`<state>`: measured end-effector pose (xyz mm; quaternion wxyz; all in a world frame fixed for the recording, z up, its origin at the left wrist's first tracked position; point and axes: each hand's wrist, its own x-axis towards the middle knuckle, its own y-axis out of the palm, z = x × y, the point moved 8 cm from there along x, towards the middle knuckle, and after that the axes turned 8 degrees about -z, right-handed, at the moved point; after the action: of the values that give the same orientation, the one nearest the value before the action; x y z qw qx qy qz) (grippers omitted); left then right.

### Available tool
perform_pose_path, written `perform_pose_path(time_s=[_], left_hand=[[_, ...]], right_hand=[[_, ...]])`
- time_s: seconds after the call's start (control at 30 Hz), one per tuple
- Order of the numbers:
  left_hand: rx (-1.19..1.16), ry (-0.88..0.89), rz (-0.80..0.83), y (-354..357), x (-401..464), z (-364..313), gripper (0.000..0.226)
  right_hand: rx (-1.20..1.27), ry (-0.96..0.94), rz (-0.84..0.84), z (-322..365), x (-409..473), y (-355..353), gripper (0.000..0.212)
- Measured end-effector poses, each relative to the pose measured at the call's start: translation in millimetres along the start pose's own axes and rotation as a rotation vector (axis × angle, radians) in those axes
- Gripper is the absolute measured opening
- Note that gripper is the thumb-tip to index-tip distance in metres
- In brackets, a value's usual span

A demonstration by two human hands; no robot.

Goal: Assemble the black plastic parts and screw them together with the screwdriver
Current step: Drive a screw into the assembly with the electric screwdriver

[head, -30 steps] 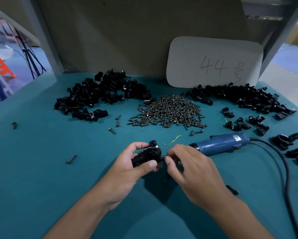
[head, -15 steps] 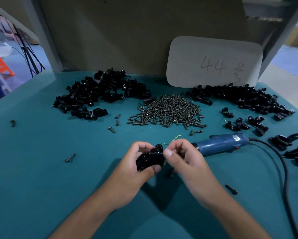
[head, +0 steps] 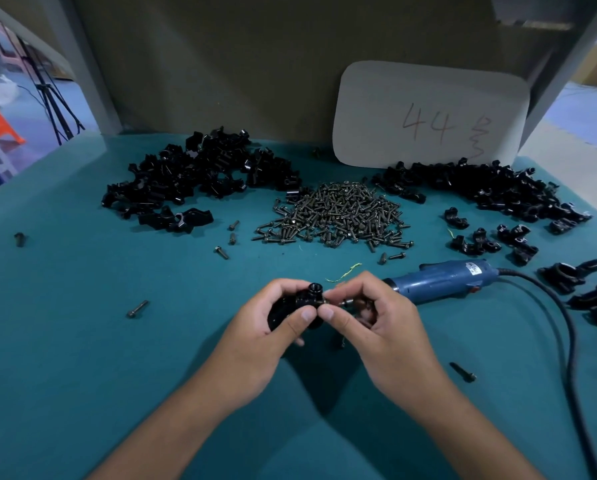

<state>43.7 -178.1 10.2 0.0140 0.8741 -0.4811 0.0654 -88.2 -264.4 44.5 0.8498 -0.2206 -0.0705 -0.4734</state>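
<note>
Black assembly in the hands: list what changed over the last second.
The left hand has turned the black assembly so its round boss points up. The right hand has shifted its fingertips onto a screw at the assembly's side. The blue screwdriver, screw pile and part piles stayed put.

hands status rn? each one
Left hand: closed around the black plastic assembly.
Right hand: thumb and fingers pinched at the assembly's right side, apparently on a screw; the screw itself is hidden.

We see glossy black plastic parts (head: pixel 200 174) heaped on the matt teal cloth table cover (head: pixel 82 341). The screws (head: pixel 335 216) look dull metal; the screwdriver (head: pixel 442 280) has smooth blue plastic.
</note>
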Motion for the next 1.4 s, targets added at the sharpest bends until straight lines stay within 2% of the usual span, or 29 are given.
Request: perform_pose_path(time_s=[0.07, 0.13, 0.2, 0.3, 0.37, 0.57, 0.87, 0.97, 1.1, 1.3, 1.4], left_hand=[[0.019, 0.019, -0.012, -0.8, -1.0, -2.4, 0.02], [0.097, 0.064, -0.034, -3.0, -2.7, -6.7, 0.026], [0.151, 0.091, -0.049, -4.4, -4.5, -9.1, 0.029], [0.176, 0.097, -0.056, -4.7, -5.6, -10.1, 0.026], [0.175, 0.103, -0.053, -4.3, -5.6, -12.4, 0.024], [0.216, 0.126, -0.051, -4.7, -7.3, -16.0, 0.025], [0.129, 0.074, 0.007, -2.4, -5.8, -9.9, 0.027], [0.07, 0.04, 0.038, -0.5, -4.8, -6.2, 0.03], [0.114, 0.069, 0.017, -1.5, -3.3, -6.1, 0.043], [0.136, 0.096, -0.019, -3.2, -3.3, -8.5, 0.038], [0.147, 0.111, -0.016, -3.6, -3.9, -11.0, 0.04]], right_hand=[[0.038, 0.027, 0.023, -0.6, -0.2, 2.4, 0.006], [0.006, 0.036, 0.037, -1.8, 0.3, 3.7, 0.013], [-0.086, -0.004, 0.032, -0.5, 1.5, 2.7, 0.018], [-0.126, -0.08, -0.001, 6.3, 2.1, -0.9, 0.008], [-0.145, -0.12, -0.022, 8.6, 1.5, -3.8, 0.01], [-0.074, -0.063, 0.051, 1.3, 2.5, 0.8, 0.01], [-0.118, -0.271, 0.01, 13.2, 4.6, -6.8, 0.01], [-0.141, -0.23, 0.055, 8.8, 6.5, -6.6, 0.011], [-0.041, -0.143, 0.1, 3.0, 6.1, -2.2, 0.009], [0.012, -0.147, 0.055, 4.9, 5.4, -3.2, 0.006], [0.051, -0.139, 0.027, 6.1, 5.6, -4.8, 0.011]])
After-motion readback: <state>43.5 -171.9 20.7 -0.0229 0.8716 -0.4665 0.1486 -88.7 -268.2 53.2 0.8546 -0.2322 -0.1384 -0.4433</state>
